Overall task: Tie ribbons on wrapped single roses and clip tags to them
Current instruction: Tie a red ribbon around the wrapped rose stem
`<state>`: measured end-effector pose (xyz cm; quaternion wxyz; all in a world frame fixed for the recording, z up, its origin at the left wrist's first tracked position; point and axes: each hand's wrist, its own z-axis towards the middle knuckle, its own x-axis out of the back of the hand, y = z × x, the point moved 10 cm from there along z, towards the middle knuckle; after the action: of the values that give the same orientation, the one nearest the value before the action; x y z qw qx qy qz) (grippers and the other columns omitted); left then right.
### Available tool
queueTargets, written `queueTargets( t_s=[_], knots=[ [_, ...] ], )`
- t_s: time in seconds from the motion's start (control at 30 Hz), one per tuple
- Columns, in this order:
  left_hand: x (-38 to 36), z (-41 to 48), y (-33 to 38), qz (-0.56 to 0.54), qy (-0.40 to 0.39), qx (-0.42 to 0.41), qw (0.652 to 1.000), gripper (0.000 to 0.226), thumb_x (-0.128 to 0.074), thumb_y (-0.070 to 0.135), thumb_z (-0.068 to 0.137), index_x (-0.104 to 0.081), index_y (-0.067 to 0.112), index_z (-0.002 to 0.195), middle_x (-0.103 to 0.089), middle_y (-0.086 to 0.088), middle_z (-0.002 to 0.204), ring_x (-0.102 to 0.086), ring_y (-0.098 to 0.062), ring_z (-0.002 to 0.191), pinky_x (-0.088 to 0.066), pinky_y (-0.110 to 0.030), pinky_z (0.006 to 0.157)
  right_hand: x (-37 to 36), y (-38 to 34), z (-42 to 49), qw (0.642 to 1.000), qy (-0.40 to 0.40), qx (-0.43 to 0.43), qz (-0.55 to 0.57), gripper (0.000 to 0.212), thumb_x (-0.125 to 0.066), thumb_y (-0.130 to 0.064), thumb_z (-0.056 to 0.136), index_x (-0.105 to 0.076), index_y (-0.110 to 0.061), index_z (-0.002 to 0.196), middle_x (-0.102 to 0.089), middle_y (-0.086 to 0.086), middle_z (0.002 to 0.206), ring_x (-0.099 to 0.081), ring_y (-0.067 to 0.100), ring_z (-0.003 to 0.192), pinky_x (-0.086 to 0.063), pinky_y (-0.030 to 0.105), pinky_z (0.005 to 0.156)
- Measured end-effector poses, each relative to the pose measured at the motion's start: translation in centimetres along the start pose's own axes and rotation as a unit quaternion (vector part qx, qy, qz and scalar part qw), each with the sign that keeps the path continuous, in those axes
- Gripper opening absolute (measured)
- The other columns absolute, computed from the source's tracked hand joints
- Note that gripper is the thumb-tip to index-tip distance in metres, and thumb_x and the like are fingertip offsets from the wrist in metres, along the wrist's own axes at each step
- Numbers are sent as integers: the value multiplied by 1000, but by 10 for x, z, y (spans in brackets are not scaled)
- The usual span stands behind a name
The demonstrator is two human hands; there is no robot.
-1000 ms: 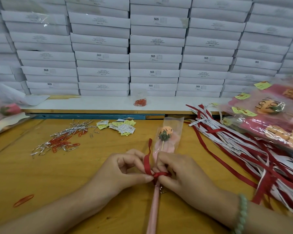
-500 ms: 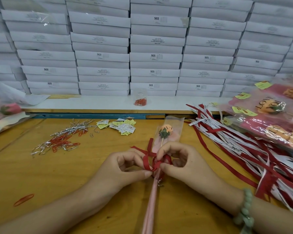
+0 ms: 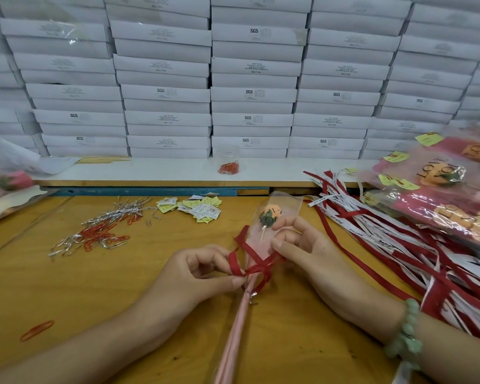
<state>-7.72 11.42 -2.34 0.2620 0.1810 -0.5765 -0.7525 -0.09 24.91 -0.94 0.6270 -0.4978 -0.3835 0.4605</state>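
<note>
A wrapped single rose [image 3: 269, 217] with an orange head and a long pink stem sleeve lies on the wooden table [image 3: 67, 295], head pointing away from me. A red ribbon [image 3: 257, 268] is knotted round the wrap just below the head, with loops to both sides. My left hand [image 3: 197, 275] pinches the left loop between thumb and forefinger. My right hand [image 3: 302, 250] pinches the right loop, its other fingers lifted beside the rose head. A small clip [image 3: 252, 296] sits on the stem under the knot.
Paper tags [image 3: 197, 207] and a heap of red and silver paper clips [image 3: 106, 231] lie at the back left. Loose red and white ribbons [image 3: 399, 245] and finished wrapped roses [image 3: 441, 189] fill the right side. Stacked white boxes [image 3: 250, 79] form the back wall. A cup of red clips [image 3: 228, 167] stands on the ledge.
The ribbon has gone from a plain wrap to a knot with loops. My hands have pulled apart, the right one moving up toward the rose head.
</note>
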Motion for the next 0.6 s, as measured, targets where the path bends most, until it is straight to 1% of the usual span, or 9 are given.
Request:
queueTargets(
  t_s=[0.1, 0.2, 0.27, 0.33, 0.37, 0.4, 0.47, 0.53, 0.6],
  knots=[
    [3, 1, -1, 3, 5, 4, 1000, 21, -87, 26, 54, -75, 11, 64, -70, 1, 85, -68, -13, 83, -50, -17, 75, -1, -2, -1, 1000, -3, 12, -27, 23, -58, -25, 89, -53, -15, 110, -61, 1, 75, -64, 12, 72, -52, 24, 74],
    [4, 1, -2, 5, 6, 2, 1000, 19, -86, 26, 54, -75, 13, 64, -71, 1, 84, -68, -12, 82, -50, -16, 74, -4, -11, -3, 996, -9, 49, -80, 17, -55, -18, 94, -52, -13, 110, -53, -3, 71, -52, 5, 57, -46, 18, 59],
    [4, 2, -2, 3, 5, 4, 1000, 19, -86, 27, 53, -75, 15, 63, -72, 2, 85, -68, -11, 83, -49, -15, 74, -3, -17, -3, 992, -7, 68, -104, 13, -56, -15, 95, -54, -13, 108, -50, 0, 70, -48, 0, 51, -41, 13, 53],
    [4, 3, -3, -4, 0, 13, 1000, 20, -86, 27, 53, -75, 15, 64, -73, 1, 87, -68, -12, 85, -49, -15, 75, 2, -20, -2, 989, 5, 76, -127, 7, -57, -17, 95, -58, -15, 102, -48, 6, 67, -43, 1, 48, -38, 11, 50],
    [4, 3, -4, -14, -5, 22, 1000, 19, -86, 26, 54, -75, 15, 65, -74, -2, 89, -69, -13, 87, -50, -15, 76, 5, -21, -3, 985, 10, 83, -153, 4, -58, -20, 95, -60, -17, 96, -47, 6, 64, -40, 3, 48, -37, 12, 50],
    [2, 3, -5, -28, -15, 32, 999, 18, -85, 25, 55, -75, 15, 66, -75, -5, 92, -70, -15, 89, -51, -16, 76, 7, -23, -3, 976, 13, 97, -194, 7, -59, -22, 94, -61, -18, 90, -45, 2, 59, -38, 4, 49, -35, 13, 50],
    [-4, 2, -5, -47, -42, 50, 997, 14, -82, 21, 60, -75, 16, 72, -75, -11, 98, -71, -19, 95, -52, -18, 78, 7, -25, -4, 940, 9, 129, -316, 16, -59, -31, 92, -61, -22, 79, -44, -7, 55, -39, 5, 50, -32, 14, 51],
    [-8, 0, -2, -53, -67, 58, 995, 13, -78, 20, 67, -76, 17, 80, -74, -14, 103, -70, -22, 100, -53, -21, 80, 5, -26, -5, 878, 1, 150, -454, 25, -54, -44, 90, -55, -30, 69, -44, -11, 55, -46, 9, 55, -33, 19, 51],
    [-10, -1, -1, -72, -75, 72, 992, 14, -76, 21, 70, -75, 18, 84, -72, -18, 104, -69, -26, 101, -54, -25, 81, 0, -27, -7, 819, -13, 175, -546, 34, -46, -49, 90, -45, -30, 61, -42, -11, 52, -49, 12, 57, -34, 23, 52]
  ],
)
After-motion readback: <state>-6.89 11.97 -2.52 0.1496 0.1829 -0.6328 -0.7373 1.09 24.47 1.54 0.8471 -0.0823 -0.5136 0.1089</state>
